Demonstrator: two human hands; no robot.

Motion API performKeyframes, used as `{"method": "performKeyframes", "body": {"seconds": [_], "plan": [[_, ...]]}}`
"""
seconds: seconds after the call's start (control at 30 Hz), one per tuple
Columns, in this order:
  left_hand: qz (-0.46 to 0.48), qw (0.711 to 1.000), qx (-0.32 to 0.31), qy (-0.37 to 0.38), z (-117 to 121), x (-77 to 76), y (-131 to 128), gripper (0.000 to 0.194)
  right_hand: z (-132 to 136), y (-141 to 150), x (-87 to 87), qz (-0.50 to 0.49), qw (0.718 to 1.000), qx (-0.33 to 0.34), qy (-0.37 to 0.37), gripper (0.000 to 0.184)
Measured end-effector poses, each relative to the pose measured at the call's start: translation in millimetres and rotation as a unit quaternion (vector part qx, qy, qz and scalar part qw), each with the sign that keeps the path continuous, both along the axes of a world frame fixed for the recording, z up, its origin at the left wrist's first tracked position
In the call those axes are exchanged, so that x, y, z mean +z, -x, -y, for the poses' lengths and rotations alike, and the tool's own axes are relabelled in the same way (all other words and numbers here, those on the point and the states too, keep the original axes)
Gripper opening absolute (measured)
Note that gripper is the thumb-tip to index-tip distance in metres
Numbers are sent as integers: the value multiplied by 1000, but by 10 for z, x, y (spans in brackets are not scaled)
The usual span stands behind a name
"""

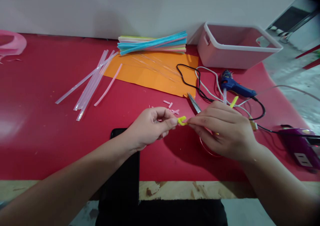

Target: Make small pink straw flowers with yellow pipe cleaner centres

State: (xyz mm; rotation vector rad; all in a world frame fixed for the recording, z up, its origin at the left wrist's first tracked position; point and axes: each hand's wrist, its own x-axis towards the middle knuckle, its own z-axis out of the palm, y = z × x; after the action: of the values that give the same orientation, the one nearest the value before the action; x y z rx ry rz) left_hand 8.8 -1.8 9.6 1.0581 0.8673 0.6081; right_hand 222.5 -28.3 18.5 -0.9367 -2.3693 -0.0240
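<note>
A yellow pipe cleaner [182, 120], its end bent into a small loop, is pinched between the thumb and fingers of my left hand [156, 126]. My right hand [225, 129] grips the same pipe cleaner just to the right, fingertips close to the loop. Another yellow length [234, 101] sticks out behind the right hand; whether it is the same piece is hidden. Scissors [194, 103] lie partly under the right hand, blades showing. Small pink cut pieces [175, 112] are scattered behind the fingertips. A clear round rim [208, 150] shows below the right hand.
A bundle of coloured pipe cleaners [152, 45] lies on orange sheet [140, 71]. Glue sticks [92, 79] and a pink pipe cleaner [108, 85] are to the left. At right are a blue glue gun [237, 86], cords, a pink bin [225, 54] and a purple power strip [298, 146].
</note>
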Motion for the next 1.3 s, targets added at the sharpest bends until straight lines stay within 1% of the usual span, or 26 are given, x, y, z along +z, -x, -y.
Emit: {"method": "performKeyframes", "body": {"seconds": [0.07,0.17,0.23,0.27,0.33,0.43,0.57,0.67,0.73,0.8,0.9,1.07,1.13,1.2,1.3], "plan": [[-34,998,-54,1,14,22,4,18,-5,-2,-1,5,1000,5,4,18],[-89,983,-157,12,44,40,5,17,8,8,-4,-1,1000,15,18,21],[-100,974,-200,22,61,34,-5,18,29,20,-4,-12,1000,21,11,21],[-104,973,-205,24,68,27,-15,17,42,27,-3,-16,1000,24,3,22],[-116,975,-190,22,82,10,-46,15,66,43,4,-22,999,27,-12,23],[-127,984,-126,19,97,-10,-96,15,95,69,25,-26,999,19,-31,22],[-112,992,-39,31,93,-40,-116,16,132,105,42,-21,999,3,-43,15],[-63,997,-3,47,74,-68,-99,23,160,133,24,1,999,6,-38,13],[-7,997,11,74,59,-80,-87,26,171,147,9,2,999,6,-34,11],[54,994,13,96,41,-81,-74,27,169,149,7,-8,1000,3,-24,10],[107,989,-6,106,13,-69,-51,25,146,118,32,-19,1000,3,-12,11],[116,985,-54,114,-1,-36,-7,23,98,14,68,-18,1000,24,5,17],[109,984,-95,101,10,-15,9,24,90,-13,68,-20,999,34,12,20],[94,981,-148,80,21,5,26,25,87,-21,69,-26,998,45,18,23],[48,972,-224,54,29,20,40,25,89,-5,77,-36,998,57,19,24]]}}
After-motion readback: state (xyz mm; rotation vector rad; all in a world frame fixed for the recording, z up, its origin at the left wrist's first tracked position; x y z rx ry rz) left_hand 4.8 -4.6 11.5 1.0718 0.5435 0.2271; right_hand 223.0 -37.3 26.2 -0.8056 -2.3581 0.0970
